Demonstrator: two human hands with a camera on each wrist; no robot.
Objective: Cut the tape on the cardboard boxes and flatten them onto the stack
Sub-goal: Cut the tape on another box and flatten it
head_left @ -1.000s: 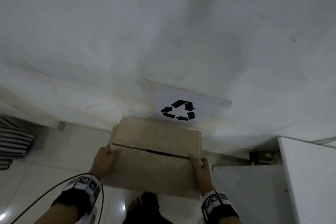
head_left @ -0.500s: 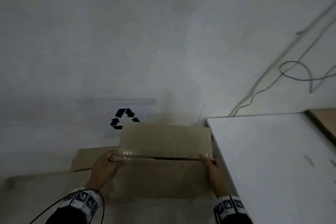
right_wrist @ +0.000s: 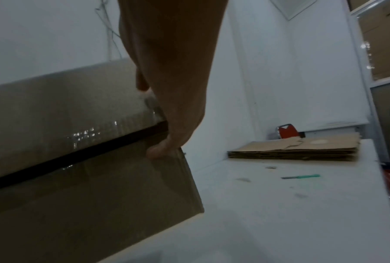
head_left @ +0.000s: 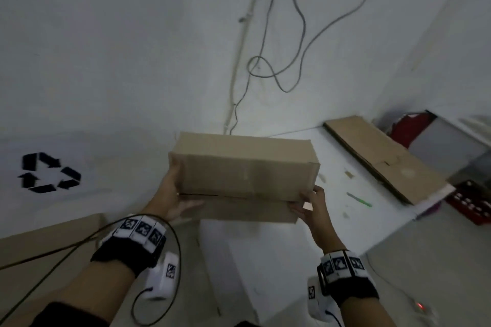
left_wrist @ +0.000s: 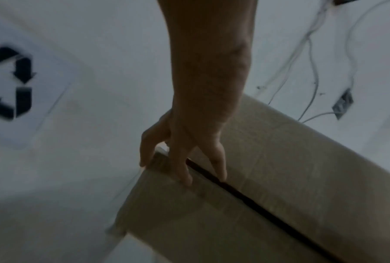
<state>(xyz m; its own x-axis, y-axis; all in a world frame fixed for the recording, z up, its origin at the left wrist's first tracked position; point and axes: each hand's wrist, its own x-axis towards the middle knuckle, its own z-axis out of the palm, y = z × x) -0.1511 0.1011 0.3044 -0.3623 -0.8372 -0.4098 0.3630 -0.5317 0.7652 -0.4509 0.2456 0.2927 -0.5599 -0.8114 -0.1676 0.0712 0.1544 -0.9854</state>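
I hold a closed brown cardboard box (head_left: 244,170) in the air with both hands. My left hand (head_left: 175,199) grips its left end and my right hand (head_left: 310,207) grips its right end. A dark seam runs along the near face. In the left wrist view my left hand (left_wrist: 185,156) lies over the corner of the box (left_wrist: 279,178) beside that seam. In the right wrist view my right hand (right_wrist: 167,138) pinches the end of the box (right_wrist: 54,110), and shiny clear tape (right_wrist: 88,135) crosses the seam. A stack of flattened cardboard (head_left: 385,162) (right_wrist: 297,149) lies on the white table (head_left: 332,220).
A green cutter (head_left: 360,199) (right_wrist: 302,176) lies on the table between the box and the stack. A recycling sign (head_left: 49,172) is on the wall at left, with flat cardboard (head_left: 39,247) below it. Cables (head_left: 268,71) hang down the wall. A red crate (head_left: 470,202) sits beyond the table's right end.
Both hands have lifted the box from beside the recycling sign and carried it right, over the white table's near corner. The view has swung right with it.
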